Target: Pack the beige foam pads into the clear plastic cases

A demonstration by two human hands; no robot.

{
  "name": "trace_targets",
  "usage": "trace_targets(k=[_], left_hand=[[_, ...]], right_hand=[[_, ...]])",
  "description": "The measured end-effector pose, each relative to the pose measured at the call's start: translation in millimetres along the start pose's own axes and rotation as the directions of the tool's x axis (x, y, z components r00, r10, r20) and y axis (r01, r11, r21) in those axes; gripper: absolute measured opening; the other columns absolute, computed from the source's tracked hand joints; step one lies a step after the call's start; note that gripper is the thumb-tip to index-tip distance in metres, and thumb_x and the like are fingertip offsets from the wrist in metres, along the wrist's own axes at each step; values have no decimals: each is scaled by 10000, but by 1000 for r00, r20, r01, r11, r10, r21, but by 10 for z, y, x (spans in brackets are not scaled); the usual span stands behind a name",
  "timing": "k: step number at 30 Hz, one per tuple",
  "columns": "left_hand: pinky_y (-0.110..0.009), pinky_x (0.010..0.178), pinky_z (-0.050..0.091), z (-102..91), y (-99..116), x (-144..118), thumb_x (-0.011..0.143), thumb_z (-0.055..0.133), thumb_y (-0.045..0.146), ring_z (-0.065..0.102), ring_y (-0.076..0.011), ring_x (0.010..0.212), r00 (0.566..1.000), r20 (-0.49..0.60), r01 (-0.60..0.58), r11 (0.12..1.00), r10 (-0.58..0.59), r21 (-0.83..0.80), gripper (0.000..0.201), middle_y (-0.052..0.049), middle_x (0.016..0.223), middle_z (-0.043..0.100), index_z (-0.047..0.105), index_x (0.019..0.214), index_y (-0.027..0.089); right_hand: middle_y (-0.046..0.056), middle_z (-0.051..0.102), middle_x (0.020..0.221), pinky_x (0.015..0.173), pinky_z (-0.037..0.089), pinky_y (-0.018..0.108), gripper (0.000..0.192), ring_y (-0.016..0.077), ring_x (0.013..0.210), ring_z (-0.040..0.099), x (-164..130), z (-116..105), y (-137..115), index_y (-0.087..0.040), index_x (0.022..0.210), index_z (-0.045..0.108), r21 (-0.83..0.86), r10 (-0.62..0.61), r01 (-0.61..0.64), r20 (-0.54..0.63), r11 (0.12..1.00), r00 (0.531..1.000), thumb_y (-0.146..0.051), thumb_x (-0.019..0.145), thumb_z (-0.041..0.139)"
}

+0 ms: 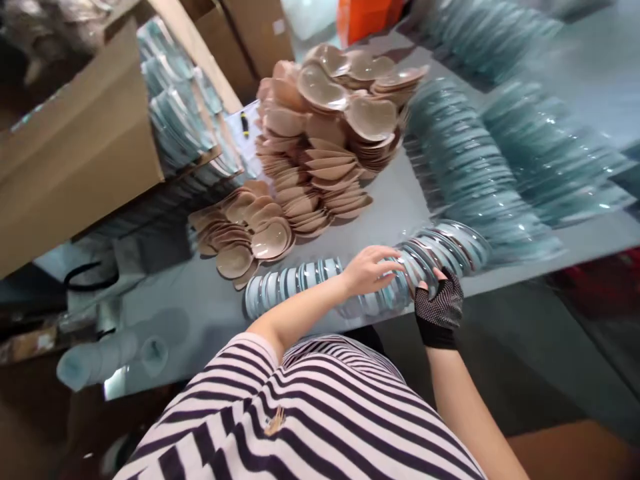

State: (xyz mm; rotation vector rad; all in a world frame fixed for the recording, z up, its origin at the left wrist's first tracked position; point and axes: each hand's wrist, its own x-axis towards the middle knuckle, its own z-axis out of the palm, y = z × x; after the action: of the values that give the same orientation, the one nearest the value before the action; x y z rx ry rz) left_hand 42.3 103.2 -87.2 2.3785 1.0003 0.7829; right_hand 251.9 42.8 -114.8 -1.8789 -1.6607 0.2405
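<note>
A long row of nested clear plastic shells point(295, 280) lies along the table's near edge. Thin brownish edges show between some shells towards its right end. My left hand point(373, 270), bare, rests over the middle of this row with its fingers stretched out towards the right. At the right part of the row, my right hand point(440, 303), in a black dotted fingerless glove, has its fingertips curled against the rims of the shells from the near side. Beyond the row stand piles of shiny tan moulded cups point(320, 157), stacked inside one another.
More stacked clear shells point(465, 160) cover the table's right side. A cardboard box point(80, 147) at the left stands by further clear pieces point(175, 107). An orange object point(370, 20) is at the back. Cloudy round containers point(100, 357) sit at the table's left end.
</note>
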Motion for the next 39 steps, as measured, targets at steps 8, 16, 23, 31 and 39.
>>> trace_targets(k=[8,16,23,31,39], left_hand=[[-406,1042,441,-1528,-907,-2155,892,533,209,593,-240,1147,551,-398,829,536,-734,160,213,-122,1150,678,700,1022,183],[-473,971,419,-1907,-1702,-2565,750,728,392,552,-327,1086,471,-97,824,398,-877,404,381,-144,1098,673,689,1072,194],[-572,1074,325,-1853,-1871,-2766,787,677,266,492,-364,1187,634,110,628,592,-766,505,158,-176,1159,638,762,882,174],[-563,1142,262,-2589,-1568,-2591,873,545,256,635,-257,986,801,157,508,796,-577,329,209,-68,916,731,728,775,235],[-264,722,440,-3145,-372,-2038,897,479,345,628,-181,792,694,493,621,783,-525,-42,272,-17,852,735,725,814,262]], right_hand=[[113,711,1175,976,481,364,319,253,1089,645,484,1185,-1961,-184,1168,666,260,-424,349,710,900,563,-281,934,471],[210,521,1413,1119,290,523,634,369,1319,421,256,2449,-3546,-100,1330,551,348,-668,778,734,522,120,-272,747,733],[215,675,1142,1071,354,486,299,323,1159,575,20,2746,-3768,-27,1097,637,155,-562,854,807,497,181,-206,970,435],[179,700,1118,935,432,437,252,306,1028,638,345,2170,-4082,-142,1088,660,267,-507,763,857,588,91,-261,870,617],[6,734,884,637,391,218,211,123,715,593,447,964,-3947,-183,1000,723,620,-598,420,775,662,-202,-312,841,674]])
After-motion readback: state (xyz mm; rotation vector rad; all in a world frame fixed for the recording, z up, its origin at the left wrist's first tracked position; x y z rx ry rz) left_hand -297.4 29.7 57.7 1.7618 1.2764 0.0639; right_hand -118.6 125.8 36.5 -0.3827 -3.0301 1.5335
